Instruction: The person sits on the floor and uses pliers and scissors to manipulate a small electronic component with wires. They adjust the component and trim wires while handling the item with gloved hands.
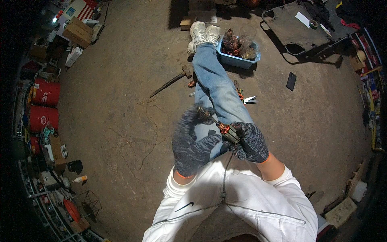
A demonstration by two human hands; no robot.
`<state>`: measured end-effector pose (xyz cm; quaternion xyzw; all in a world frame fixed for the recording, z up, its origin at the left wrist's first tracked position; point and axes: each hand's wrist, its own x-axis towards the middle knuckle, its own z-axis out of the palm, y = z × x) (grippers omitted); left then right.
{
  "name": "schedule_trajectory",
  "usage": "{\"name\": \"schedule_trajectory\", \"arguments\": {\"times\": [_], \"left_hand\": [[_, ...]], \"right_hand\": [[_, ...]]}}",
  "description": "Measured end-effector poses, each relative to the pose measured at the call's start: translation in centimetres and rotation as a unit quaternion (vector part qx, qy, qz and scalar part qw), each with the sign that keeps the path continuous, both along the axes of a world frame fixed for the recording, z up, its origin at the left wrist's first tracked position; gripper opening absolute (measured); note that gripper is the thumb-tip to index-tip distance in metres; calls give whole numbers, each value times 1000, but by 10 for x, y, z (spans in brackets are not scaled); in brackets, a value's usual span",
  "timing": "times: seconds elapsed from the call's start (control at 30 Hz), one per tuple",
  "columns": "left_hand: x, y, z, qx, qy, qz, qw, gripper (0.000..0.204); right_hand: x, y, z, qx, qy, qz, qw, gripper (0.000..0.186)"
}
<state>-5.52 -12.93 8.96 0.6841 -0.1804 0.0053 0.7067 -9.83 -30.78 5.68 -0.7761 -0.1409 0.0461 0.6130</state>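
We clamp the copper-wound, grey-metal rotor [228, 132] in our grey-knit-gloved right hand [250, 141], above blue denim legs [219, 86]; grey-knit-gloved left hand [191, 135] is blurred — grip unclear. Slack hold — rotor could twist loose.

Scuffed brown floor [109, 84]; red drums [44, 93] along left; corners dark.

A flat black rectangular phone [291, 81] lies on the grey-brown floor [121, 125] near a dark, tube-framed fabric seat [293, 35] bearing a dark ring-shaped roll of tape [310, 27]. Along the left side, two red cylindrical drums [45, 93] sit between a brown cardboard box [78, 32] and a small white-and-orange plastic bottle [80, 179].
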Motion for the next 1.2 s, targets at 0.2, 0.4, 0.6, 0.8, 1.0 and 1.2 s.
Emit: {"name": "schedule_trajectory", "arguments": {"times": [0.2, 0.4, 0.6, 0.8, 1.0, 1.2], "left_hand": [[-15, -6, 4, -104, 218, -57, 969, 46], [-9, -5, 0, 2, 75, -5, 997, 34], [-12, -8, 1, -8, 89, 14, 996, 37], [-8, -4, 1, 72, 35, 0, 997, 39], [-8, -2, 4, 55, 34, -39, 997, 45], [-8, -4, 4, 57, 26, -68, 996, 49]], "right_hand": [[0, 9, -8, -11, -53, -28, 998, 44], [-1, 9, -16, -87, -195, -10, 977, 36], [-9, 5, -29, -80, -195, 35, 977, 35], [-9, 8, -29, -114, -133, 76, 982, 39], [-2, 6, 3, -27, 90, 124, 988, 32], [2, 12, -1, 139, 49, 116, 982, 24]]}}
